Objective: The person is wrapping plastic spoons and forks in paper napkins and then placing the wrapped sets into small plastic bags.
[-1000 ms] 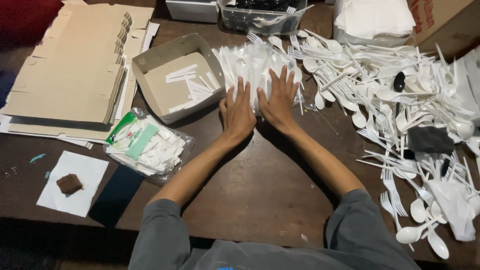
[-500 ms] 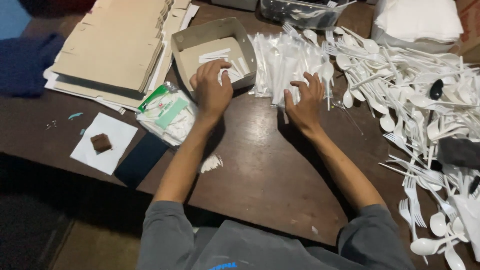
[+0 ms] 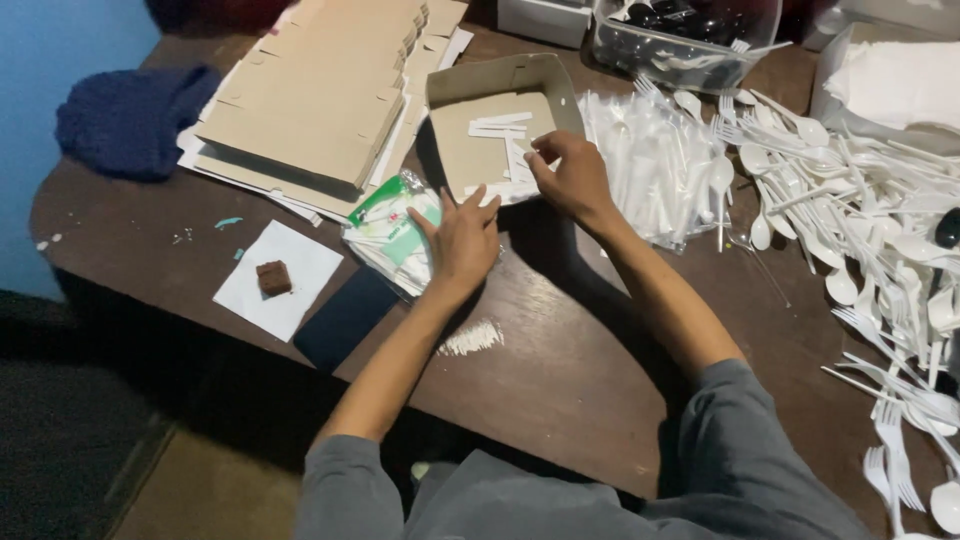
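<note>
A dark wooden table (image 3: 600,350) carries a stack of flat cardboard (image 3: 320,95) at 11 o'clock and loose white plastic cutlery (image 3: 860,200) at 2 o'clock. My right hand (image 3: 570,178) pinches a small white packet (image 3: 520,150) inside the open cardboard box (image 3: 500,110) at 12 o'clock. My left hand (image 3: 460,240), fingers spread, rests flat on the green-and-white plastic bag (image 3: 390,235) at 10 o'clock.

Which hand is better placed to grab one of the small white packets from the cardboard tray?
Right hand: its fingers already reach into the cardboard tray. The left hand rests on the plastic bag.
</note>
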